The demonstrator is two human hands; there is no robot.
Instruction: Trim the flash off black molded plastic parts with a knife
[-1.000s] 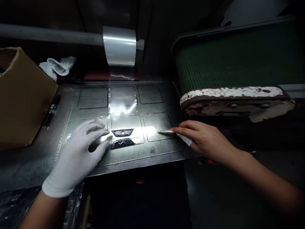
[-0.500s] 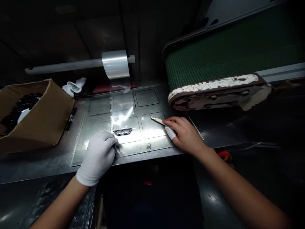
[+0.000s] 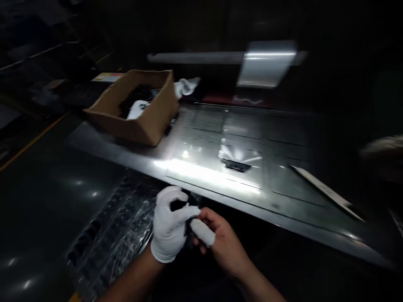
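Just off the bench's front edge, my left hand (image 3: 171, 222), in a white glove, has its fingers curled around something dark that I cannot make out. My right hand (image 3: 220, 239), with a white cover on one finger, pinches at the same spot, its fingertips touching the gloved ones. A small dark trapezoid part (image 3: 236, 165) lies on the metal plate (image 3: 201, 147) at the end of a strip of clear film. The pale-handled knife (image 3: 324, 188) rests on the bench to the right, out of my hands.
A cardboard box (image 3: 154, 121) of dark parts stands at the back left, beside a white cloth (image 3: 186, 87). A film roll (image 3: 267, 63) hangs on a bar behind the plate. Below the bench at left is a clear plastic tray (image 3: 116, 239) with dark pieces.
The view has swung left. My right hand has let go of the knife and joined my left hand, which has left the plate; both are now in front of the bench edge.
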